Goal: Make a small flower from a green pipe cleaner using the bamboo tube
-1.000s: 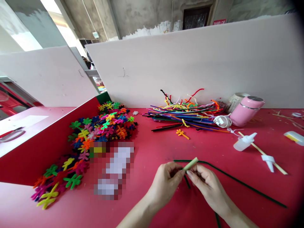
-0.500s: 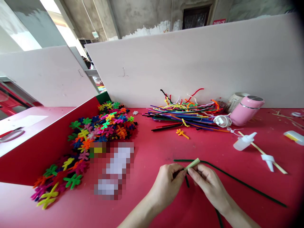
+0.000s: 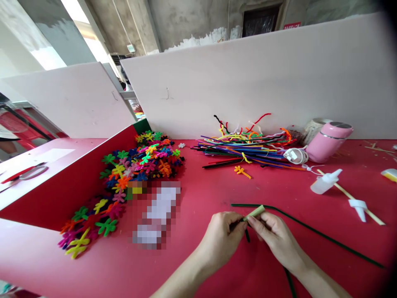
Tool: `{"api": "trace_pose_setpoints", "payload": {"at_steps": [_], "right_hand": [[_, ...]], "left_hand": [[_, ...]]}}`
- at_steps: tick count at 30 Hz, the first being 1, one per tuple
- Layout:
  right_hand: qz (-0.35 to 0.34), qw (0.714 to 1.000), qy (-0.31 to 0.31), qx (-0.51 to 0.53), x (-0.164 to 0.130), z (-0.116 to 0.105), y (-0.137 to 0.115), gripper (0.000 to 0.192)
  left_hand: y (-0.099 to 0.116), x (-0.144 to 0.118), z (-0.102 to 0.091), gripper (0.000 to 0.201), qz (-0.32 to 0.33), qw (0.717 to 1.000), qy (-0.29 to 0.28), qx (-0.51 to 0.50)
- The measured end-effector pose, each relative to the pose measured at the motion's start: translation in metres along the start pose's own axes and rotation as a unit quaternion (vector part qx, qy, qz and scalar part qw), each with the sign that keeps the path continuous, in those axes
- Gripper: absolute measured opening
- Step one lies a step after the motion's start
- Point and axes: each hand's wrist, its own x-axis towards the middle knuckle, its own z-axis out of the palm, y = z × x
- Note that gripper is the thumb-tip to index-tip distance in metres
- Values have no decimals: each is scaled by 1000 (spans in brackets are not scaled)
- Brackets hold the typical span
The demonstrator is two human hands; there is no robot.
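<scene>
Both hands, left hand (image 3: 221,240) and right hand (image 3: 274,238), are pinching fingers on a pale green stick (image 3: 254,212), short and slanted, beside a long dark green stem (image 3: 310,230) on the red surface (image 3: 198,207).

I've got bare red table (image 3: 201,194) open in the frame's middle, from my hands up to the pipe-cleaner bundle (image 3: 245,148) at upper centre. Left is blocked by the heap of chenille flowers (image 3: 133,174) against the red divider (image 3: 62,186). Right is cluttered by the long green stem (image 3: 325,236), glue bottle (image 3: 325,182), wooden stick (image 3: 350,196), pink flask (image 3: 329,141); the white partition (image 3: 263,78) closes the back.
</scene>
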Motion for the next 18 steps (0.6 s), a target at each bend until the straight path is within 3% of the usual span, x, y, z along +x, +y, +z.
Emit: {"api": "trace_pose_setpoints", "payload": {"at_steps": [9,18], "right_hand": [[13,998,44,52,4,-3,2,34],[10,996,89,4,6,-5,5,38]], "left_hand": [[10,12,3,20,52,994,46,88],[6,19,9,21,63,994,54,69]]}}
